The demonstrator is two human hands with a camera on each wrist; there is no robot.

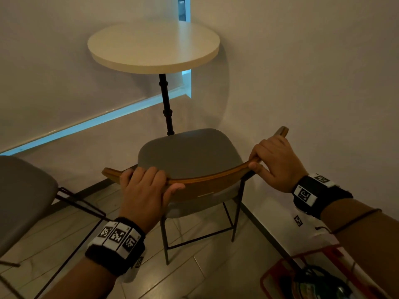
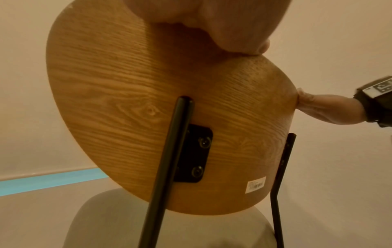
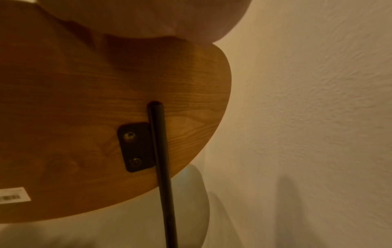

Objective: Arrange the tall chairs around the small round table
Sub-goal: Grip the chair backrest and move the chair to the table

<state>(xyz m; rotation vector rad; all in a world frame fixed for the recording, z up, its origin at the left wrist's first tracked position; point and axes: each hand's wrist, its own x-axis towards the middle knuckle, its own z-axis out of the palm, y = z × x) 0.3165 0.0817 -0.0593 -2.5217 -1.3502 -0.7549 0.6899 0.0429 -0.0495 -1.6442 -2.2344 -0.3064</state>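
Note:
A tall chair [image 1: 190, 156] with a grey seat, curved wooden backrest [image 1: 207, 181] and thin black legs stands just in front of the small round table [image 1: 153, 46], which has a cream top on a black post. My left hand [image 1: 146, 184] grips the top edge of the backrest near its left end. My right hand [image 1: 274, 160] grips the same edge near its right end. The left wrist view shows the backrest [image 2: 131, 94] from behind with my thumb on it. In the right wrist view the backrest [image 3: 84, 104] and its black support rod appear.
A second grey-seated chair [image 1: 21, 197] stands at the left. White walls close in behind the table and along the right [image 1: 313, 83]. A red wire basket [image 1: 302, 277] sits on the floor at the lower right. Wood-look flooring [image 1: 194, 266] lies under the chair.

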